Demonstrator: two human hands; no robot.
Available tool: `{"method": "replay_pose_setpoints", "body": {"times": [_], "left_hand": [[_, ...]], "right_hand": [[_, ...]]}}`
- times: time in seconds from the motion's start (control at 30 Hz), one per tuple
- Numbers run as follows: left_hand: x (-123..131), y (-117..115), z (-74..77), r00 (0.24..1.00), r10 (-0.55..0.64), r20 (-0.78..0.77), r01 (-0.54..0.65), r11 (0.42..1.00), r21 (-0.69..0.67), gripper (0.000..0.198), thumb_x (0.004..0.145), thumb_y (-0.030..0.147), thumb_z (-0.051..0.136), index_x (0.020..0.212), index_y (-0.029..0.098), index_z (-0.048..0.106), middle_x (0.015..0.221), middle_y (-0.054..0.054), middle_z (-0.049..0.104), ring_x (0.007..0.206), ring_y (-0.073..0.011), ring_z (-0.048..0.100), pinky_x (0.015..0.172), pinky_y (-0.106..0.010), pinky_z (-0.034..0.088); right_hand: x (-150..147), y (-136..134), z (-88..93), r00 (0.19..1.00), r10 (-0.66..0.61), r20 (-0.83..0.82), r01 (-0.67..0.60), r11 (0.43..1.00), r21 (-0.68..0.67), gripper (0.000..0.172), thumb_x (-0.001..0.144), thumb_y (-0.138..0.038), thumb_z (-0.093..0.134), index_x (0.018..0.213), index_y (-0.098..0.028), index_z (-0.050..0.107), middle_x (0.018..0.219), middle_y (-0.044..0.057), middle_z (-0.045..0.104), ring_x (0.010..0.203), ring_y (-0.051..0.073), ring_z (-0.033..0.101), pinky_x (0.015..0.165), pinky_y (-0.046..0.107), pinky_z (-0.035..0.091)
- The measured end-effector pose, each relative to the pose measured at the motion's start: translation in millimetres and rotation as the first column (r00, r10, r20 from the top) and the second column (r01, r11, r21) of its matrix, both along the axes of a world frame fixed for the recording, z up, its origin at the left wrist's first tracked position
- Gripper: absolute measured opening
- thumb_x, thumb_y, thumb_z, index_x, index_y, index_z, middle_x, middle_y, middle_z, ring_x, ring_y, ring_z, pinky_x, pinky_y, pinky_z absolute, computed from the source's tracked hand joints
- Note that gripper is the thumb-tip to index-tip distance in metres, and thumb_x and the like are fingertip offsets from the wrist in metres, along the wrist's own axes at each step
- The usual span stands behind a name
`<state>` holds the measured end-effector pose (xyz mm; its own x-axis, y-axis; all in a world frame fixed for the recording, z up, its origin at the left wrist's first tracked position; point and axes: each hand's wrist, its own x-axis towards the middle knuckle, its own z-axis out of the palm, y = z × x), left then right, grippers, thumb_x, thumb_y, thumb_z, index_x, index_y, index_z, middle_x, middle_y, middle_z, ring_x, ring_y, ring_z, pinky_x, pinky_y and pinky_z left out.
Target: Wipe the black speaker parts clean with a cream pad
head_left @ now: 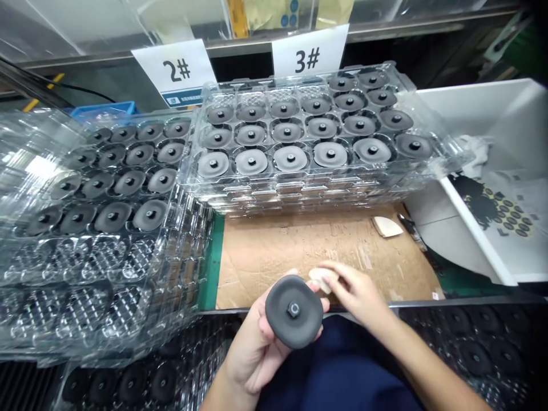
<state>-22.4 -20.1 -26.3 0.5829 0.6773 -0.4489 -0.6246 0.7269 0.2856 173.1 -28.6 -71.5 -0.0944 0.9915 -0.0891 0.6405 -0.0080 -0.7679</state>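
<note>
My left hand (252, 359) holds a black rounded-square disc (293, 334) with a small raised stud at its centre. The disc's dished face tilts up toward me, and my fingers wrap around its underside. Just right of it, my right hand (355, 291) pinches a small cream-white pad (319, 275), close to the disc's upper right edge. Whether the pad touches the disc I cannot tell. Below both hands lies a cardboard sheet (261, 251).
Stacked clear trays (274, 181) of similar black discs stand ahead, beside another clear tray stack (180, 257) at left. A cream wedge (387, 226) and a dark-handled tool (411, 230) lie on the cardboard. To the right is a white bin (479, 228). Signs read 2# (175, 69) and 3# (308, 59).
</note>
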Motion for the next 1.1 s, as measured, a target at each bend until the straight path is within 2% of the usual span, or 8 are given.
{"method": "replay_pose_setpoints", "body": {"times": [0.1,0.23,0.4,0.53,0.67,0.77,1.0,1.1], "left_hand": [[3.6,1.4,3.2,0.998,0.048,-0.048,-0.046,0.998,0.038,0.050,0.058,0.032,0.077,0.106,0.024,0.063,0.115,-0.006,0.063,0.103,-0.0266,0.059,0.081,-0.031,0.052],[5.6,0.0,-2.1,0.968,0.167,-0.188,-0.142,0.981,0.135,0.057,0.056,0.036,0.078,0.110,0.025,0.062,0.117,-0.007,0.063,0.112,-0.0252,0.053,0.093,-0.029,0.043],[3.3,-5.3,-11.1,0.942,0.224,-0.250,-0.194,0.971,0.140,0.066,0.053,0.038,0.078,0.115,0.024,0.059,0.120,-0.011,0.061,0.104,-0.0281,0.059,0.084,-0.030,0.049],[6.2,-4.6,-10.6,0.906,0.287,-0.311,-0.246,0.955,0.163,0.064,0.053,0.034,0.080,0.113,0.023,0.060,0.112,-0.009,0.066,0.103,-0.0225,0.060,0.081,-0.021,0.048],[10.6,-0.8,-8.6,0.883,0.294,-0.365,-0.254,0.955,0.156,0.060,0.055,0.029,0.080,0.112,0.024,0.060,0.116,-0.008,0.064,0.108,-0.0242,0.057,0.083,-0.023,0.048],[13.1,0.1,-9.6,0.858,0.331,-0.393,-0.271,0.942,0.200,0.063,0.054,0.027,0.080,0.113,0.023,0.059,0.118,-0.009,0.063,0.107,-0.0248,0.057,0.083,-0.024,0.048],[15.3,0.5,-13.8,0.840,0.375,-0.391,-0.302,0.923,0.237,0.061,0.062,0.032,0.075,0.118,0.021,0.054,0.124,-0.012,0.057,0.116,-0.0282,0.050,0.091,-0.028,0.046],[16.2,0.5,-14.0,0.845,0.380,-0.377,-0.301,0.920,0.253,0.053,0.071,0.030,0.068,0.120,0.023,0.052,0.126,-0.011,0.055,0.121,-0.0267,0.045,0.091,-0.027,0.045]], "right_hand": [[-4.8,6.9,51.6,0.993,-0.113,-0.017,0.114,0.979,0.170,0.026,0.088,-0.019,0.048,0.112,-0.025,0.055,0.110,0.003,0.063,0.097,0.017,0.060,0.074,0.026,0.050],[-20.6,14.6,83.3,0.980,0.186,0.075,-0.201,0.893,0.402,0.037,0.086,-0.011,0.049,0.120,-0.025,0.052,0.099,0.002,0.067,0.083,0.016,0.061,0.073,0.029,0.045],[-22.1,24.0,71.7,0.982,0.026,0.188,-0.089,0.938,0.334,0.026,0.087,-0.017,0.051,0.110,-0.023,0.060,0.089,0.002,0.067,0.078,0.016,0.060,0.071,0.030,0.041],[-20.2,21.5,69.0,0.982,0.152,0.113,-0.181,0.925,0.334,0.028,0.087,-0.014,0.050,0.113,-0.022,0.057,0.090,0.002,0.067,0.075,0.015,0.059,0.070,0.029,0.041],[-18.5,17.2,71.9,0.993,-0.012,0.122,-0.029,0.943,0.331,0.023,0.086,-0.016,0.051,0.107,-0.022,0.061,0.088,0.003,0.067,0.077,0.016,0.059,0.072,0.029,0.041],[-18.4,15.0,70.0,0.994,0.085,0.067,-0.103,0.934,0.343,0.029,0.086,-0.014,0.051,0.113,-0.021,0.058,0.087,0.002,0.067,0.074,0.014,0.058,0.069,0.028,0.042],[3.1,25.1,20.9,0.992,-0.075,0.100,0.053,0.977,0.209,0.025,0.089,-0.024,0.046,0.108,-0.022,0.062,0.090,0.005,0.067,0.078,0.017,0.059,0.075,0.032,0.044],[7.7,11.8,-8.1,0.999,-0.029,0.044,0.023,0.990,0.137,0.023,0.088,-0.023,0.047,0.104,-0.023,0.065,0.093,0.003,0.069,0.081,0.017,0.062,0.075,0.031,0.048]]}}
